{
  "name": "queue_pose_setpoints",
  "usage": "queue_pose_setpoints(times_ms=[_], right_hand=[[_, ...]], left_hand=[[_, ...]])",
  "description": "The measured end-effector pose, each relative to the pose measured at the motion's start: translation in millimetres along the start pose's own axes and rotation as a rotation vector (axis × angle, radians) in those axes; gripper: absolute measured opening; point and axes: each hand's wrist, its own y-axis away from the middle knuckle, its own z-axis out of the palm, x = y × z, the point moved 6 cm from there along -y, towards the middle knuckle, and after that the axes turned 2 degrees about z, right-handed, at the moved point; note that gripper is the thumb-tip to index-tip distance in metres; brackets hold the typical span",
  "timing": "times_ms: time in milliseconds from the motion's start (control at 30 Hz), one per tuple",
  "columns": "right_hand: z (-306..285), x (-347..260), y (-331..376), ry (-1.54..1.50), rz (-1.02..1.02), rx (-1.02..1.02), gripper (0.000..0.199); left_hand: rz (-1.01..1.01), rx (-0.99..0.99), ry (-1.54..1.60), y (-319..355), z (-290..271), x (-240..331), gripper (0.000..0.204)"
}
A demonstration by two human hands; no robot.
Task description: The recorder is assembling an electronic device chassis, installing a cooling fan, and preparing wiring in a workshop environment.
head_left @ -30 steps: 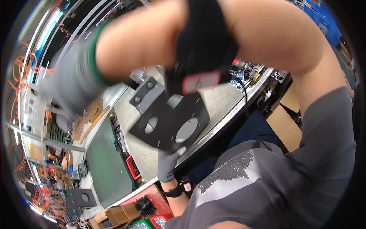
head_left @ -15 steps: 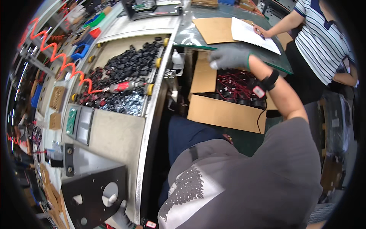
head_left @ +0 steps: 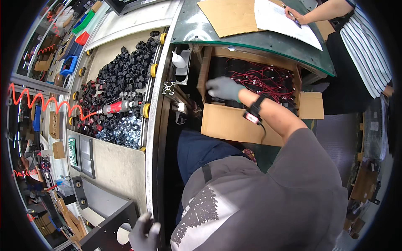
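My right hand (head_left: 225, 88), in a grey glove, reaches over the left side of an open cardboard box (head_left: 243, 125). Its fingers are stretched out, close to the upright left flap (head_left: 204, 74); whether they touch it I cannot tell. Inside the box lie red wires (head_left: 264, 81) with small white connectors, over black parts. My left hand (head_left: 144, 235), also gloved, is at the lower edge beside a black metal housing (head_left: 111, 228) with a round cutout. Its thumb and fingers are apart, and nothing shows between them.
Black plastic parts (head_left: 125, 73) and shiny metal pieces (head_left: 125, 131) cover part of the line on my left, with a red air screwdriver (head_left: 115, 107) on top. A white bottle (head_left: 179, 61) stands near the box. Beyond the green tabletop's edge (head_left: 251, 48), another person's hand (head_left: 295, 16) holds a pen over paper.
My right hand has come down and left toward the box's side. The left flap, previously lying over the wires, now stands upright. My left hand has moved up and off the housing's edge.
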Motion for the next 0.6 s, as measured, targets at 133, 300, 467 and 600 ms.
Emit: queue_pose_setpoints(times_ms=[133,300,467,600], right_hand=[[-29.7,-23.4,-66.7,0.051,-0.087,-0.148,0.024],[16.9,36.2,-18.7,0.547,-0.150,-0.168,0.046],[66.5,32.0,-19.9,0.805,0.129,-0.141,0.041],[46.6,37.2,-4.8,0.341,0.190,0.035,0.034]], left_hand=[[0.092,0.035,-0.008,-47.3,13.3,19.0,0.060],[0.150,0.041,-0.104,-76.6,20.9,21.6,0.059],[0.191,-0.042,-0.138,-92.7,37.6,37.3,0.044],[0.308,-0.100,-0.222,-106.1,36.6,51.7,0.045]])
